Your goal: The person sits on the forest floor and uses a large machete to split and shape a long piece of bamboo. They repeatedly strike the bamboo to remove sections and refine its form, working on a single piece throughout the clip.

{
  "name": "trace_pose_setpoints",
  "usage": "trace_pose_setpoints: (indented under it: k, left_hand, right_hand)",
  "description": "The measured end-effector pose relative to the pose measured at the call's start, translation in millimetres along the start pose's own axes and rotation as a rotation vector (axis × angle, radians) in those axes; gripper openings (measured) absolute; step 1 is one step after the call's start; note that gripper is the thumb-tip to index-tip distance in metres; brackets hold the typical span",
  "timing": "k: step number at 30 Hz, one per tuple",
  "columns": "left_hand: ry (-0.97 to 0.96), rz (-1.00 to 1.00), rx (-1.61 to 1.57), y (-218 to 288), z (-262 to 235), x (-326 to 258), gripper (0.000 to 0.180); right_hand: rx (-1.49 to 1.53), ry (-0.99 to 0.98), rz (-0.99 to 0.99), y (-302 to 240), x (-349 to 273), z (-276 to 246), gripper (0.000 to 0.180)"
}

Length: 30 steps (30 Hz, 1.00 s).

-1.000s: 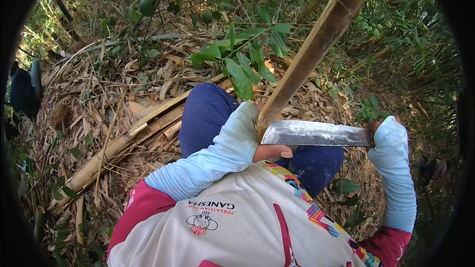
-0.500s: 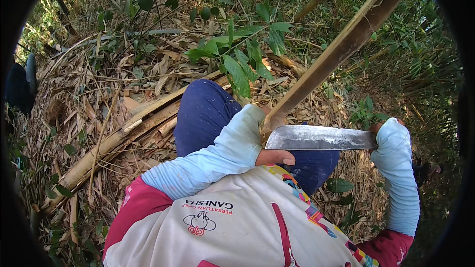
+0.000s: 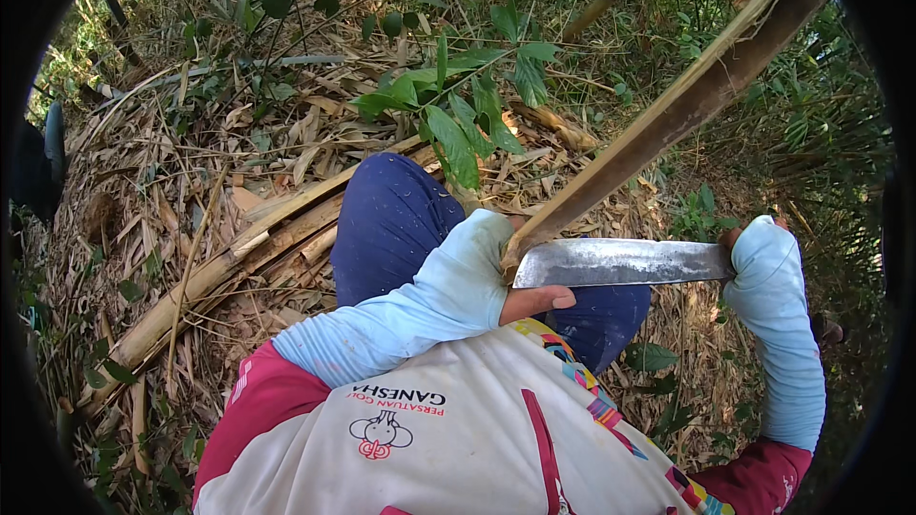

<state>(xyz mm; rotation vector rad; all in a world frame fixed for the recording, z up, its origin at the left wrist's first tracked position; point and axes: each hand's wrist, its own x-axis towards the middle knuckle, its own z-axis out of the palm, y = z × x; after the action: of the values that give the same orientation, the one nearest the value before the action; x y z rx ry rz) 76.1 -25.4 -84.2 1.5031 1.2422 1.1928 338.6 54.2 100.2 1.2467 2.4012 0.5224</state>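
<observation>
A long split length of bamboo (image 3: 682, 100) slants from my lap up to the far right, its hollow brown side showing. My left hand (image 3: 489, 272), under a light blue sleeve, is closed round its near end; the thumb sticks out and most fingers are hidden. A machete (image 3: 625, 262) with a broad, worn grey blade lies crosswise just below the bamboo, its squared tip at the bamboo's near end, close above my left thumb. My right hand (image 3: 759, 253), also sleeved, is closed at the machete's handle end, which it hides.
Split bamboo poles (image 3: 224, 277) lie on the leaf litter to my left. A leafy green sprig (image 3: 458, 133) hangs beyond my bent knee (image 3: 391, 215). Thick undergrowth (image 3: 801, 124) stands at the right. A dark object (image 3: 38, 167) is at the far left rim.
My right hand has shifted slightly right and up, with the machete still in it. The bamboo's far end has swung a little to the right. My left hand has barely moved.
</observation>
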Motion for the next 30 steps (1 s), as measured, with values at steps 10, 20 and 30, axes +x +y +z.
trace_pose_setpoints:
  k: [10,20,30]
  left_hand:
    - [-0.019,0.021,-0.055,-5.5,-7.5,-0.4,0.089]
    - [-0.02,0.04,0.006,-11.6,-2.9,-3.9,0.094]
    - [0.012,0.091,-0.002,-16.6,-0.3,-4.7,0.096]
  right_hand:
    - [0.149,0.104,-0.091,-6.4,-11.4,11.3,0.022]
    - [0.099,0.018,-0.027,-6.5,-11.5,7.3,0.021]
    - [0.147,0.035,-0.028,-8.0,-11.5,5.4,0.023]
